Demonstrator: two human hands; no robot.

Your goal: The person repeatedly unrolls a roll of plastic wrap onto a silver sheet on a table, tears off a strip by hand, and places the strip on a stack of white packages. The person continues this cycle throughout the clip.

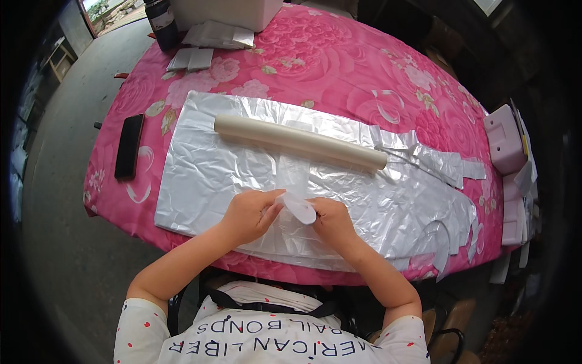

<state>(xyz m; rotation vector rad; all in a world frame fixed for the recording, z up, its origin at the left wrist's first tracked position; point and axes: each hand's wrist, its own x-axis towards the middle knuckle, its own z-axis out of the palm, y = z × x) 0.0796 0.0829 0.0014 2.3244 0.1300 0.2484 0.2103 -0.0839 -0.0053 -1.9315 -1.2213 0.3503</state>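
Between my hands, near the middle of the front part of the table, is a piece of thin whitish plastic film (298,209), its lower end curled over. My left hand (251,212) pinches its left edge, and the fingers of my right hand (332,221) close on its right edge. Under both hands lies a wide, wrinkled stack of clear plastic sheets (200,188), with cut, ragged strips at its right end. A long beige tube (297,141) rests across the stack, beyond my hands.
A dark phone (129,147) lies at the left on the pink floral tablecloth (327,54). Farther back are flat packets of white film (221,35), a dark bottle (161,24) and a white box (227,9). Pale pink plastic containers (504,139) stand along the right edge.
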